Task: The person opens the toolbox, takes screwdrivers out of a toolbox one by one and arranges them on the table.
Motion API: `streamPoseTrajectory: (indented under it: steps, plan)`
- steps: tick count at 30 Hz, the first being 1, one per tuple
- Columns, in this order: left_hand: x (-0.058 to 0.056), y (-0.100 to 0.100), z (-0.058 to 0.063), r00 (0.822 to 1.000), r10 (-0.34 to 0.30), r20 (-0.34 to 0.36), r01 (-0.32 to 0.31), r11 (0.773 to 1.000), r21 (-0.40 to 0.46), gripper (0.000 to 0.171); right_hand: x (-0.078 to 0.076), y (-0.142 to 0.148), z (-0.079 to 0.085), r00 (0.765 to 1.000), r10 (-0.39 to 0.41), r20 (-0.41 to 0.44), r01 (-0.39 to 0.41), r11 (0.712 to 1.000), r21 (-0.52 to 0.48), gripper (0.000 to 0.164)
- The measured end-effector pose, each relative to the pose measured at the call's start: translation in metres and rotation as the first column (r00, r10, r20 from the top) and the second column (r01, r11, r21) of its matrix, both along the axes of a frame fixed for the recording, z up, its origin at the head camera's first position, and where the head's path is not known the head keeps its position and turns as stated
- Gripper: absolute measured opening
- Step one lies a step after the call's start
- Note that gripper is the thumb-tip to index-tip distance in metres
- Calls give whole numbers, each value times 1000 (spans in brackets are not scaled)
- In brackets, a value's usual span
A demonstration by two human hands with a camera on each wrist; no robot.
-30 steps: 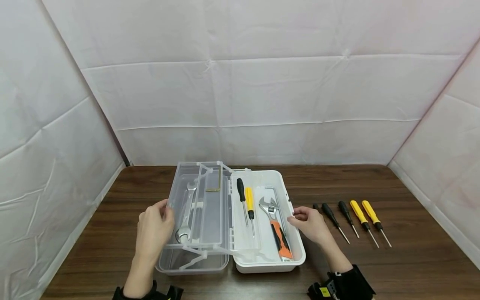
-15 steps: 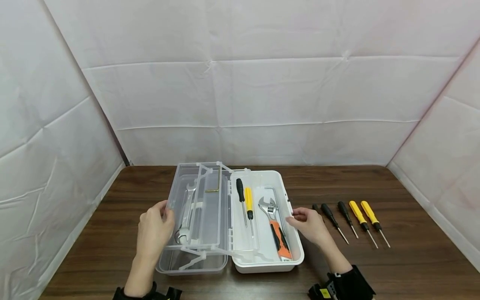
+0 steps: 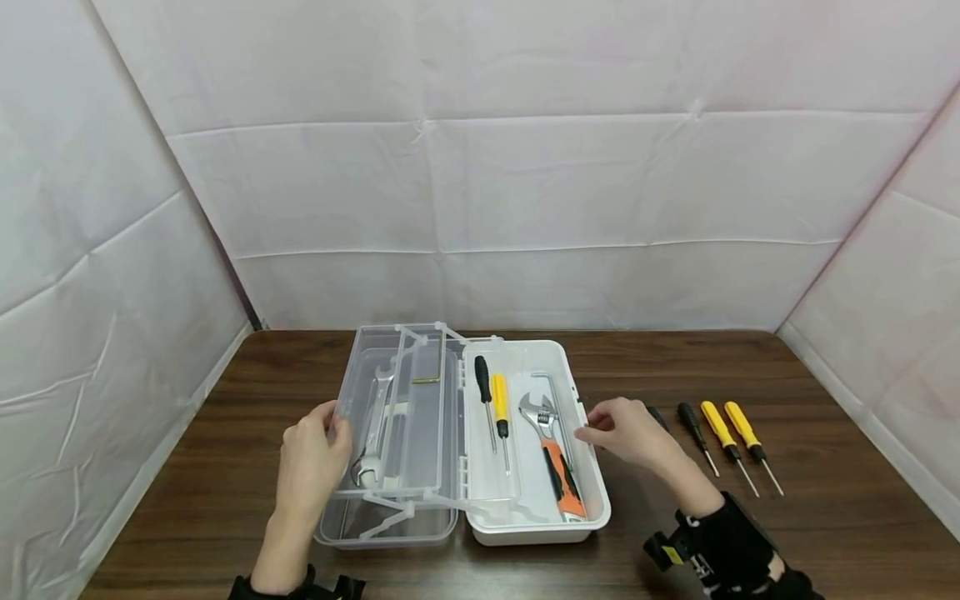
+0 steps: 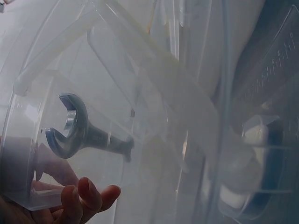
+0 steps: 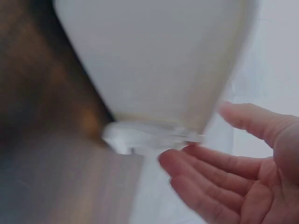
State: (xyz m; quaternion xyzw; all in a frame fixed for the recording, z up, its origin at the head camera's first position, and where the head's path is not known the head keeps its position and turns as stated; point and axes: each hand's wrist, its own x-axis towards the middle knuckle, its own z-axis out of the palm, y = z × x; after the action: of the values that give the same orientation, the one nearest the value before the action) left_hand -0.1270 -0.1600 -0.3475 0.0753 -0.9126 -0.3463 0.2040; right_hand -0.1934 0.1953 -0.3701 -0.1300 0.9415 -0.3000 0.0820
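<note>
My left hand (image 3: 311,454) holds the left edge of a clear raised tray (image 3: 423,417), fingers reaching under it in the left wrist view. In that tray lie a silver open-end wrench (image 3: 377,417) and a brass-coloured hex key (image 3: 427,381). The tray joins an opened toolbox (image 3: 532,537) with a white base. My right hand (image 3: 630,429) is at the base's right rim, fingers extended and thumb apart in the right wrist view; whether a fingertip touches the rim is unclear. An orange-handled adjustable wrench (image 3: 558,475) lies in the base beside a silver hex key (image 3: 558,408).
A black screwdriver (image 3: 482,381) and a yellow screwdriver (image 3: 498,400) lie in the toolbox's middle section. Right of my right hand, a black screwdriver (image 3: 692,422) and yellow screwdrivers (image 3: 720,429) lie on the wooden table (image 3: 637,354). White sheets (image 3: 540,183) surround the table.
My right hand has turned and lifted slightly at the toolbox's right rim, its forearm shifting right and covering more of the black screwdrivers. The left hand and the tray have hardly moved.
</note>
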Motion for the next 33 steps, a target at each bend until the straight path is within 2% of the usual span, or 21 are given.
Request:
streamPoseTrajectory:
  steps: [4,12,18,21,26,29,33]
  plan:
    - [-1,-1,-3,1000,2,-6,-2,1000,3,33,-5,-9,23,997,49,-60,-43,995,95,23]
    - [-2,0,-4,1000,14,-16,-14,1000,8,32,-20,-48,57,967,130,-217,-96,982,160,18]
    - [0,0,-1,1000,5,-9,-5,1000,8,31,-31,-88,73,967,149,-206,-106,972,209,17]
    - [1,-1,-1,1000,3,0,-3,1000,9,31,-38,-106,76,972,159,-175,-113,963,245,21]
    - [0,-1,-2,1000,5,1,-5,1000,11,32,-50,-129,72,979,149,-137,-104,950,294,49]
    - [0,-1,-2,1000,8,-2,-8,1000,12,32,-56,-138,66,985,133,-114,-93,949,301,50]
    - [0,-1,-3,1000,9,8,-10,1000,12,33,-62,-146,56,993,87,-76,-59,949,310,39]
